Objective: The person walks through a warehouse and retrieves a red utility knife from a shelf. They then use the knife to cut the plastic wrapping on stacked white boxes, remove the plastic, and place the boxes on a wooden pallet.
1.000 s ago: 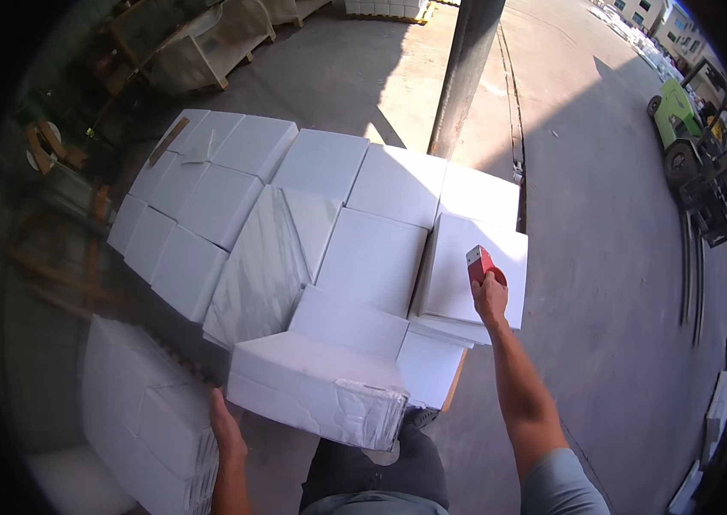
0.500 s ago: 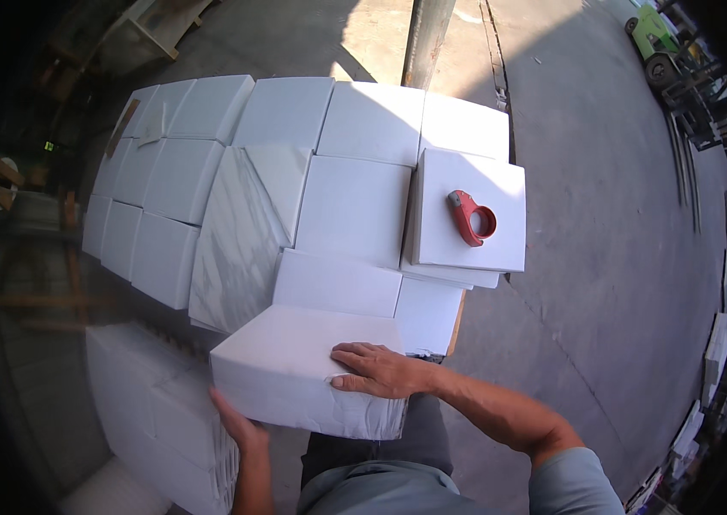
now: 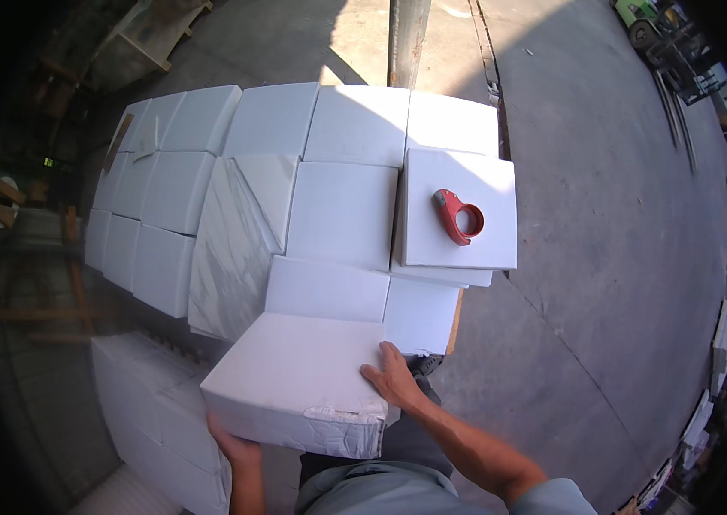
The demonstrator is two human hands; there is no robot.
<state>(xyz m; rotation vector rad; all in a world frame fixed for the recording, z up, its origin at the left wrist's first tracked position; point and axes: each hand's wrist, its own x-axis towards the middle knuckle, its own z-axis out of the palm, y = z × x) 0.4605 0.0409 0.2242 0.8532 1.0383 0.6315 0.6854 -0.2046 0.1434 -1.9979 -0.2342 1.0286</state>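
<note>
A white cardboard box [image 3: 299, 360] is in front of my body, its wrinkled near side facing me and a crumpled, torn-looking patch near its right corner. My left hand [image 3: 235, 445] grips its lower left side, the fingers partly hidden behind the box. My right hand [image 3: 395, 378] holds the right edge, with thumb and forefinger on the top face and the other fingers out of sight. Beyond the box spread rows of white boxes [image 3: 344, 215]. A red tape dispenser [image 3: 452, 219] lies on a raised white box [image 3: 492, 236] at the right.
A marble-patterned slab [image 3: 230, 249] lies among the boxes. More white boxes [image 3: 136, 386] are stacked at the lower left. A metal post [image 3: 406, 43] rises behind the rows. A green forklift [image 3: 651, 30] stands far right, with white pieces [image 3: 721, 335] along the right side.
My right hand has slid from the box's near upper edge to its right edge, uncovering the crumpled patch. The box has shifted slightly toward me, with my left hand still on it.
</note>
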